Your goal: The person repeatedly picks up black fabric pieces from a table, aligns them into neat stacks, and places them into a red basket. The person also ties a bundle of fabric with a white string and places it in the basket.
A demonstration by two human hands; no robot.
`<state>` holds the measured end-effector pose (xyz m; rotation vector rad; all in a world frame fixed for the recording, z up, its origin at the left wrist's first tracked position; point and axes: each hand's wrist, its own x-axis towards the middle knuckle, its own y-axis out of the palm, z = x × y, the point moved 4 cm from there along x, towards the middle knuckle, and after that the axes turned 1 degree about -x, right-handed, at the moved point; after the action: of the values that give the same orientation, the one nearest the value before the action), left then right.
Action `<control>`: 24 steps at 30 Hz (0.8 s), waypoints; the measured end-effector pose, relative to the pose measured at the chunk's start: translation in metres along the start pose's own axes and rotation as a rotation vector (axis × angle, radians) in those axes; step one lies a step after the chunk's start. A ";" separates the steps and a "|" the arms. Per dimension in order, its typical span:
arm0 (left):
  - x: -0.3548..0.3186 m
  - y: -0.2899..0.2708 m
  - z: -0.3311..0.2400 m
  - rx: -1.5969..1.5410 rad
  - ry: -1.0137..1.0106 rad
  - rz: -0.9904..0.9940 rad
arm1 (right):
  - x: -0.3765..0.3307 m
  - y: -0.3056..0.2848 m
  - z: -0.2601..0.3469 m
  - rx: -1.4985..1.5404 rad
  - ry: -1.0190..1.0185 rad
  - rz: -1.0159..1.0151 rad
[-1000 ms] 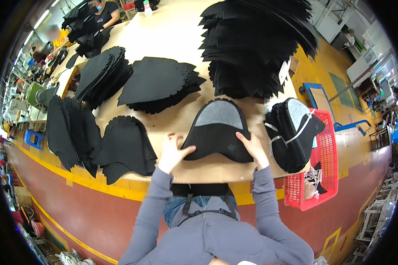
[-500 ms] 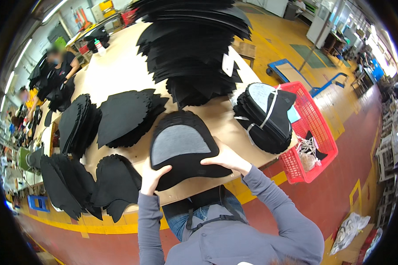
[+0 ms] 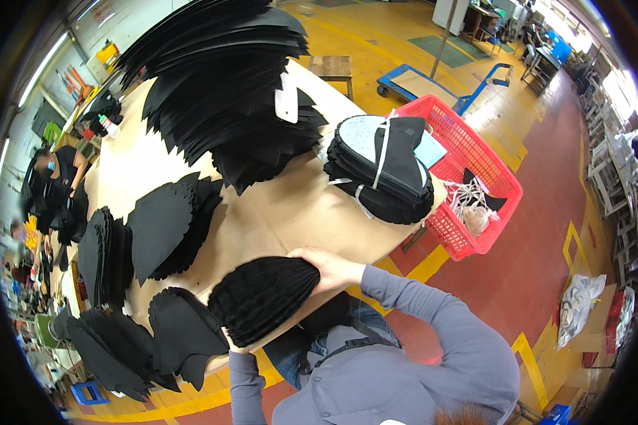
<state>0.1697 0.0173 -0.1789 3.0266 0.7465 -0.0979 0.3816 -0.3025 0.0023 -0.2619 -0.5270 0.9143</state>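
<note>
Where flat with grey face up half a second ago, now tipped on edge.
Black stack (image 3: pixel 266 297) at near counter (image 3: pixel 283 212) edge; right hand (image 3: pixel 331 269) clasping its right end, left hand hidden.

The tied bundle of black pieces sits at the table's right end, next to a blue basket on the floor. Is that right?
Not quite: the basket is red, not blue, as the head view shows. The rest holds: the tied bundle sits at the table's right end, with the basket beside it. The blue thing farther back is a cart.
</note>
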 end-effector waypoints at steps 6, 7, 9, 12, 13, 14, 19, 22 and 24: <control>-0.022 0.045 -0.099 0.480 -0.107 0.154 | 0.001 -0.013 0.015 0.070 0.330 0.050; -0.032 0.064 -0.125 0.121 0.113 0.058 | 0.004 -0.018 0.024 0.090 0.417 0.085; -0.042 0.079 -0.138 -0.335 -0.237 -0.018 | -0.004 -0.015 0.009 0.078 0.506 -0.024; -0.034 0.098 -0.143 -0.438 -0.741 0.054 | -0.016 -0.021 0.005 -0.097 0.499 -0.175; -0.037 0.103 -0.133 -0.367 -0.767 0.005 | -0.028 -0.036 0.013 -0.139 0.307 -0.339; -0.038 0.103 -0.131 -0.362 -0.699 0.014 | -0.037 -0.062 0.033 -0.182 0.100 -0.497; -0.057 0.091 -0.127 -0.363 -0.692 -0.049 | -0.179 -0.228 0.021 -0.360 0.149 -1.599; -0.060 0.076 -0.151 -0.034 -0.456 -0.040 | -0.279 -0.282 -0.136 -0.355 0.577 -1.651; -0.052 0.077 -0.170 0.151 -0.426 0.065 | -0.385 -0.293 -0.282 -0.390 0.971 -1.032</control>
<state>0.1688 -0.0689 -0.0049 2.9952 0.6231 -0.7998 0.5421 -0.7852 -0.2321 -0.6539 0.1171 -0.3692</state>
